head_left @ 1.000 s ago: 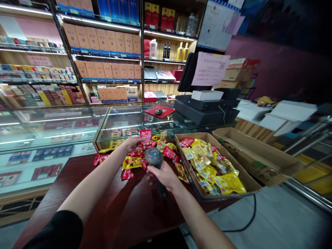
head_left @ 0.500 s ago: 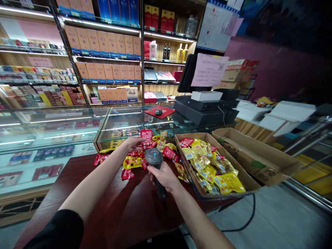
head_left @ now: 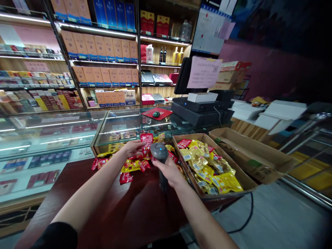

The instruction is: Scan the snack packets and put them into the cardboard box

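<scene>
My left hand (head_left: 132, 148) pinches a red snack packet (head_left: 147, 141) upright above a pile of packets. My right hand (head_left: 168, 170) is wrapped round the handle of a dark handheld scanner (head_left: 159, 152), whose head is beside the red packet. Under and around my hands, red and yellow packets (head_left: 131, 165) lie on the dark red wooden table (head_left: 109, 214). One small red packet (head_left: 126, 178) lies nearer the front. To the right, a cardboard box (head_left: 190, 174) holds several gold, yellow and red packets (head_left: 227, 182).
An open cardboard box (head_left: 259, 152) stands right of the filled one. Behind are a glass counter (head_left: 64, 129), a mouse (head_left: 156, 114) on a red mat and a monitor (head_left: 181, 77) with a taped paper. A black cable (head_left: 250, 214) hangs at the right.
The scanner in my right hand has moved slightly right and up, nearer the red packet's right edge. The whole view has shifted a little.
</scene>
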### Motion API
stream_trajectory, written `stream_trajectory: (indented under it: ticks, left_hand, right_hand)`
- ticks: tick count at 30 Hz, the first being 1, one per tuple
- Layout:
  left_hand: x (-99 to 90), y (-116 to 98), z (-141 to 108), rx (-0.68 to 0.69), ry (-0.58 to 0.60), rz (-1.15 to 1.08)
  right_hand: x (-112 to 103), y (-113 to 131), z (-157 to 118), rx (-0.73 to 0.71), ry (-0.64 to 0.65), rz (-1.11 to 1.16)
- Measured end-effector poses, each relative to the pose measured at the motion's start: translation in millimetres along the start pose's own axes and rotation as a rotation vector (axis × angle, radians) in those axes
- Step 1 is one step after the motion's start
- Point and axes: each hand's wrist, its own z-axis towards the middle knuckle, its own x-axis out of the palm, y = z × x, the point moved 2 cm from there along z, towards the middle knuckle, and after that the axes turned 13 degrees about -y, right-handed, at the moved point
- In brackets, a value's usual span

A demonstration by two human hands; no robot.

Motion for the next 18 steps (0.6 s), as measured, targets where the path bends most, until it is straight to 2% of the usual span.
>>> stream_trajectory:
  ticks: [3, 7, 10, 16, 18]
  left_hand:
    - [23.6, -1.9, -14.4, -0.009, 0.105, 0.009]
    - [72.7, -6.7, -17.4, 0.018, 0.165, 0.015]
    - [121.9, -9.1, -2.6, 0.038, 0.166, 0.005]
    - [239.6, -7.5, 26.2, 0.038, 0.241, -0.001]
    - [265.0, -5.0, 29.0, 0.044, 0.258, 0.021]
  right_hand:
    - [-19.0, 11.2, 24.2, 0.014, -0.075, 0.035]
    - [-53.4, 31.1, 48.6, 0.111, -0.107, 0.171]
    - [-89.8, 47.9, 61.6, 0.116, -0.162, 0.215]
    - [-183.7, 67.9, 86.5, 0.096, -0.379, 0.185]
    - [-210.1, 71.0, 89.6, 0.060, -0.435, 0.095]
